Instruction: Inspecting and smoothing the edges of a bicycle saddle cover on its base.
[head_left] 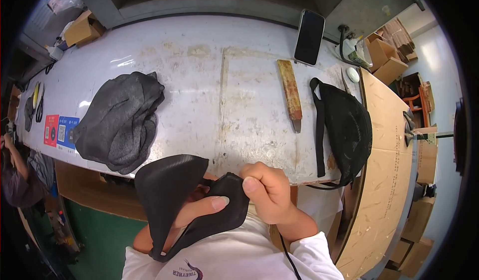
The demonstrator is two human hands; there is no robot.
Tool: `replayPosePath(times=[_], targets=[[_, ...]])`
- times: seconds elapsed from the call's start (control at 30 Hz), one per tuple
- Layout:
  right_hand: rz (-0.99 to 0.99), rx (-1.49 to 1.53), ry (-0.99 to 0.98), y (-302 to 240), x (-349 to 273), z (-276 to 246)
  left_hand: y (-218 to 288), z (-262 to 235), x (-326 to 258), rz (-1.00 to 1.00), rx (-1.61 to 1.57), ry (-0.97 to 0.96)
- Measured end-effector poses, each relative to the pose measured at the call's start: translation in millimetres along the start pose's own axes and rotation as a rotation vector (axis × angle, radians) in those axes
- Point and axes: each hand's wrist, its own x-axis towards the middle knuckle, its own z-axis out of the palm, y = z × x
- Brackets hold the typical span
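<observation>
A black, finely ribbed, flexible piece (167, 187), folded over and shaped like a shell, is held close to my body at the table's near edge; its exact kind is hard to tell. My left hand (199, 211) reaches inside the fold, its thumb lying across the black material and its other fingers mostly hidden. At the right-hand end, my right hand (268, 187) pinches the rim between thumb and curled fingers. Beyond them to the left, a crumpled dark grey cloth (119, 120) lies on the white table (194, 90).
On the right lie a flat tool with a worn yellow-brown handle (288, 88) and a black strapped pouch (344, 130). A phone (309, 36) stands behind them. Red and blue cards (60, 130) lie at left. Cardboard (386, 165) covers the right side. Another person (22, 180) is at far left.
</observation>
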Motion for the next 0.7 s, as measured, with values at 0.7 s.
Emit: replayPosePath(times=[0.7], targets=[[0.359,0.368,0.058,4.9,-6.0,1.2,-17.2,7.8,21.8,0.141,-0.167,0.078]])
